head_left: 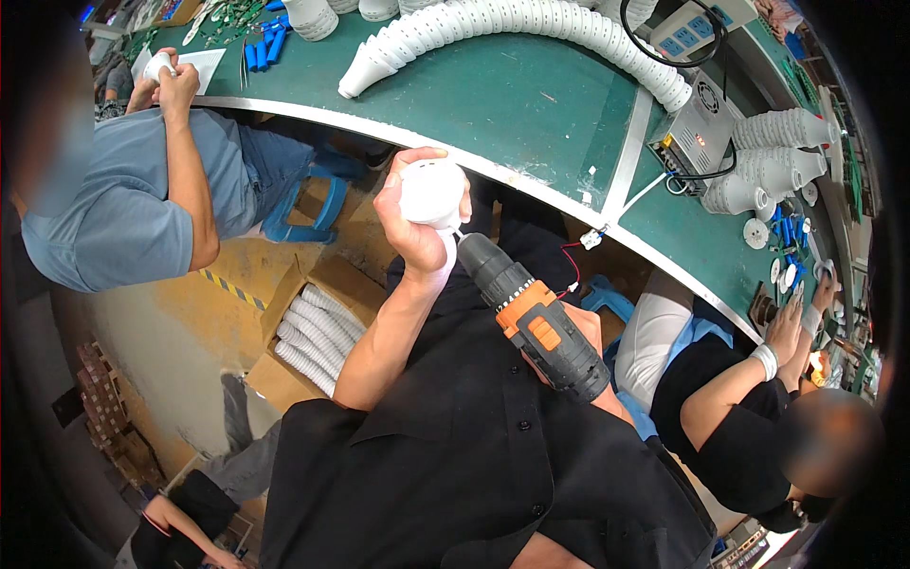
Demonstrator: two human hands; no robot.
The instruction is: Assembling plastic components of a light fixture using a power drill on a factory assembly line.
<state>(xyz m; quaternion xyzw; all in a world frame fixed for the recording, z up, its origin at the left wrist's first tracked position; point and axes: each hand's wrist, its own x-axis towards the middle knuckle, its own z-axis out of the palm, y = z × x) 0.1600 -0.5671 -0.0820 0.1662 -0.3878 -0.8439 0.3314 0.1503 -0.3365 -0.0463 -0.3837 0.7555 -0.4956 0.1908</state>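
My left hand (415,245) is wrapped round a white rounded plastic housing (431,192), held up in front of the table's near edge. Below the housing, a white curved part of it shows beside the palm. A black and orange cordless drill (542,327) points up and left, its chuck close to the housing's lower side. Whether the bit touches the housing is too small to tell. My right hand (585,325) grips the drill, mostly hidden behind its body.
On the green table (531,104) lies a long curved row of nested white cups (493,19). A metal power supply (700,119) and white cup stacks (758,171) stand right. Co-workers sit at left and right. A cardboard box (275,375) of white stacks is on the floor.
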